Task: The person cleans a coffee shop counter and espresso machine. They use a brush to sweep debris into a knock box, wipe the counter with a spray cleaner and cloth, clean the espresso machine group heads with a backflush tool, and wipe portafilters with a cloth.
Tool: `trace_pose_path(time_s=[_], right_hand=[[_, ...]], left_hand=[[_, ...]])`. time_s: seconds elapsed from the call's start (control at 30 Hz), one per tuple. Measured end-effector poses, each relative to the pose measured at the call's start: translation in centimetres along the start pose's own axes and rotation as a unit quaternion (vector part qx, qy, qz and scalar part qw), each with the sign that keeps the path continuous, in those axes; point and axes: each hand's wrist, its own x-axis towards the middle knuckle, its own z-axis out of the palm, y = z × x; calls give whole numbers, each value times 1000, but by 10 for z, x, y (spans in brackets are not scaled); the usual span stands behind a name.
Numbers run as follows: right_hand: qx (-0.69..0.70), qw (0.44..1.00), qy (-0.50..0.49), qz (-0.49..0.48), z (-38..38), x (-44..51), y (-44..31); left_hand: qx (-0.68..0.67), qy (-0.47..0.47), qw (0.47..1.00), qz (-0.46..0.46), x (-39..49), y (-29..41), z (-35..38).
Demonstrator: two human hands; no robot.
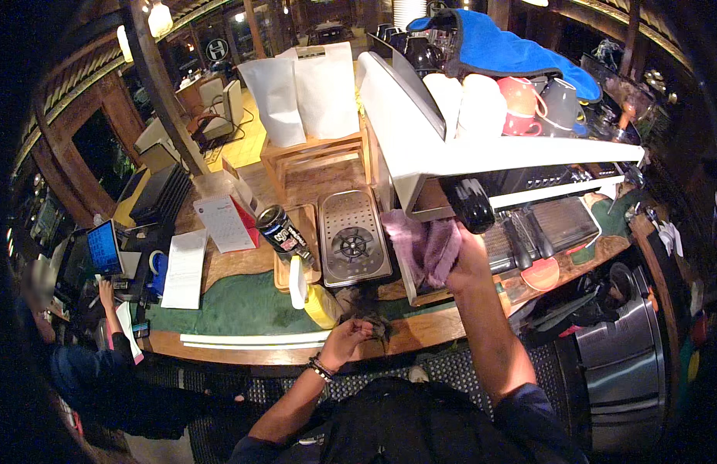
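My right hand (pixel 466 261) grips a mauve cloth (pixel 428 246) against the near left side of a white espresso machine (pixel 416 145), just below a round black part (pixel 471 203). My left hand (pixel 348 342) is low over the wooden counter's front edge, its fingers curled at something dark (pixel 373 327) that I cannot make out. Close beyond that hand stands a yellow spray bottle (pixel 321 304) with a white head. A steel rinser tray (pixel 355 238) lies between the bottle and the machine. Portafilter handles (pixel 524 238) show to the right of my right hand.
A black can (pixel 277 229) stands on a wooden board (pixel 312 226). Farther left are a desk calendar (pixel 222 220) and paper sheets (pixel 184 269). Cups (pixel 518 101) and a blue cloth (pixel 509 49) top the machine. Another person (pixel 103 371) reaches towards a laptop (pixel 105 248) at left.
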Motion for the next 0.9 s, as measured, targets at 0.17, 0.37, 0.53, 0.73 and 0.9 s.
trace_pose_path(time_s=[0.17,0.37,0.53,0.73,0.9], right_hand=[[92,990,70,78,18,24,-8],[-54,991,114,40,33,5,-8],[-251,938,151,-185,30,-15,40],[-118,943,222,-216,17,-11,61],[41,959,183,-211,15,-22,43]], left_hand=[[-50,-4,998,-35,7,0,3],[-71,15,995,-72,11,4,9],[-53,35,996,-68,9,-6,8],[-86,13,996,-29,10,-9,5],[-89,25,993,-70,3,-5,5]])
